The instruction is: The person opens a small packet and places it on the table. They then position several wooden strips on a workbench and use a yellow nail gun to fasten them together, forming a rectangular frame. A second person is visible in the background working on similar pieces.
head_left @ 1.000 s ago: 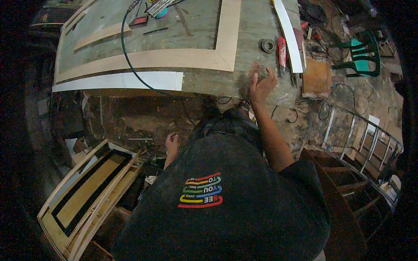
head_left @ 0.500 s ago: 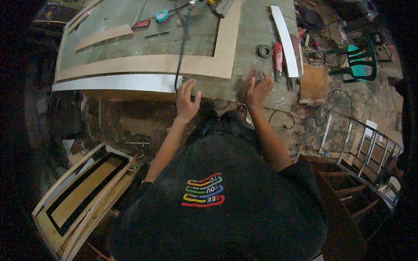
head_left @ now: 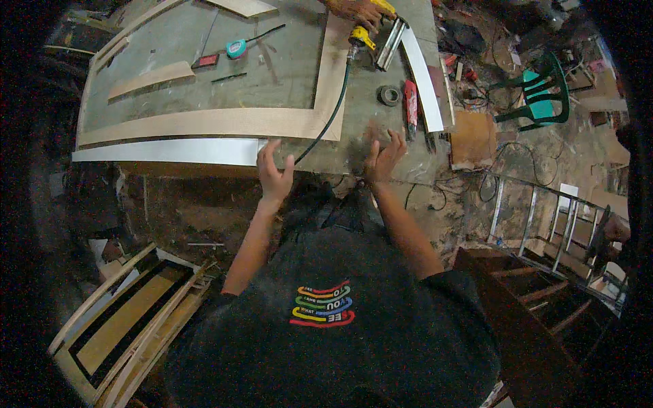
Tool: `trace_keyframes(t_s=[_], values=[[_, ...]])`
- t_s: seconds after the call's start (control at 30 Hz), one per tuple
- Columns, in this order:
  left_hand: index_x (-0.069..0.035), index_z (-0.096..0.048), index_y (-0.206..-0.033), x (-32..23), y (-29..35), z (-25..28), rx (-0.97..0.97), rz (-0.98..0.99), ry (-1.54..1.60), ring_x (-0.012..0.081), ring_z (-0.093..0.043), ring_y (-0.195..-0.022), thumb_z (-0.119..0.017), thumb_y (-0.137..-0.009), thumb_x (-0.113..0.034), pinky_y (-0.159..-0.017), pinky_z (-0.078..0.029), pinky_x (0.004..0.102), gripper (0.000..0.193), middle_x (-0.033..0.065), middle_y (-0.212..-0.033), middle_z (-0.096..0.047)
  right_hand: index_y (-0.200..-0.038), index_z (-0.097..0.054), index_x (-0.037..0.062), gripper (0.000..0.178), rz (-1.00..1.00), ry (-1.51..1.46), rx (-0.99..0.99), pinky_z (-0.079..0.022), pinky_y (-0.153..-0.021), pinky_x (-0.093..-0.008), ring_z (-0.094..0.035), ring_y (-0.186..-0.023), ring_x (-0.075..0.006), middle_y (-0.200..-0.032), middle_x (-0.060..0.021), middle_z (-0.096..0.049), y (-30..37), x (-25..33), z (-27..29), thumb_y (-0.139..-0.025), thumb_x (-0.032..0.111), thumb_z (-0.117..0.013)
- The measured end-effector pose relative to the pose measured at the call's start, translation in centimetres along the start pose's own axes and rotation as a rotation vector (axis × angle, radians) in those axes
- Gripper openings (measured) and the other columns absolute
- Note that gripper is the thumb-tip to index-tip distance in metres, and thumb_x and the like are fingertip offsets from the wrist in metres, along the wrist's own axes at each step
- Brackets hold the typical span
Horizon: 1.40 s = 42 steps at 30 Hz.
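Note:
My left hand (head_left: 274, 175) is open at the table's near edge, its fingertips by the right end of a long white strip (head_left: 170, 150); whether they touch it I cannot tell. My right hand (head_left: 385, 158) is open too, fingers apart, over the table's front edge with nothing in it. Between and beyond them lies the corner of a light wooden frame (head_left: 224, 123). A dark air hose (head_left: 331, 117) runs from near my left hand up to a yellow-and-silver nail gun (head_left: 389, 46), gripped by another person's hand (head_left: 359, 11) at the far side.
On the table (head_left: 354, 153) are a teal tape measure (head_left: 236, 49), a grey tape roll (head_left: 390, 95), a red pouch-like item (head_left: 411, 102) and another white strip (head_left: 423, 78). A green chair (head_left: 559, 92) and a metal ladder (head_left: 527, 216) stand right. A curved wooden frame (head_left: 122, 316) lies lower left.
The other person's hand and the nail gun have come into view at the top, and the hose has swung right. The view has shifted slightly. Both my hands remain open near the table edge.

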<state>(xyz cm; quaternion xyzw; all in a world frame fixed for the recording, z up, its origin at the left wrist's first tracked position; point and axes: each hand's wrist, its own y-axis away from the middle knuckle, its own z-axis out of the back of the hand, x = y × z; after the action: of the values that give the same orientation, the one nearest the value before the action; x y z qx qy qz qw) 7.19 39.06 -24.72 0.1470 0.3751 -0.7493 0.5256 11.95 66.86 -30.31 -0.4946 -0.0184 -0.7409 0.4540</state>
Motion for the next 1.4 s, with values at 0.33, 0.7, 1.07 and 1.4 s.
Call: trace_keyframes(t_s=[0.33, 0.7, 1.07, 1.4], values=[[-0.017, -0.052, -0.150, 4.4, -9.3, -3.4, 0.429, -0.264, -0.244, 0.0290, -0.040, -0.147, -0.057, -0.099, -0.041, -0.122, -0.025, 0.0498, 0.057, 0.0095, -0.156, -0.049, -0.137, -0.049, 0.0000, 0.057, 0.081, 0.202, -0.105, -0.029, -0.113, -0.0545, -0.041, -0.130, -0.0433, -0.136, -0.0246, -0.046, -5.3, 5.7, -0.3, -0.092, 0.028, -0.068], [-0.016, -0.056, -0.147, 3.9, -9.2, -2.7, 0.386, -0.257, -0.212, 0.0279, -0.045, -0.143, -0.059, -0.096, -0.041, -0.120, -0.029, 0.0507, 0.057, 0.0093, -0.152, -0.053, -0.131, -0.051, -0.0068, 0.065, -0.114, 0.387, 0.004, -0.038, -0.107, -0.0510, -0.050, -0.122, -0.0448, -0.127, -0.0262, -0.057, -20.4, 12.0, -10.4, -0.083, 0.029, -0.075], [-0.011, -0.055, -0.146, 3.8, -8.8, -1.8, 0.401, -0.191, -0.073, 0.0313, -0.047, -0.141, -0.063, -0.092, -0.034, -0.117, -0.032, 0.0516, 0.060, 0.0146, -0.151, -0.052, -0.127, -0.051, -0.0098, 0.060, -0.196, 0.614, 0.279, -0.052, -0.096, -0.0512, -0.064, -0.109, -0.0443, -0.126, -0.0276, -0.058, -25.2, 8.9, -16.6, -0.085, 0.028, -0.070], [-0.010, -0.058, -0.142, 2.5, -9.7, -0.2, 0.399, -0.188, -0.077, 0.0305, -0.048, -0.140, -0.064, -0.092, -0.034, -0.117, -0.034, 0.0510, 0.056, 0.0123, -0.146, -0.056, -0.148, -0.016, -0.0051, 0.106, -0.671, 0.090, 0.342, -0.052, -0.098, -0.0425, -0.065, -0.110, -0.0336, -0.125, -0.0188, -0.062, -31.7, 2.8, -18.1, -0.070, 0.018, -0.084]])
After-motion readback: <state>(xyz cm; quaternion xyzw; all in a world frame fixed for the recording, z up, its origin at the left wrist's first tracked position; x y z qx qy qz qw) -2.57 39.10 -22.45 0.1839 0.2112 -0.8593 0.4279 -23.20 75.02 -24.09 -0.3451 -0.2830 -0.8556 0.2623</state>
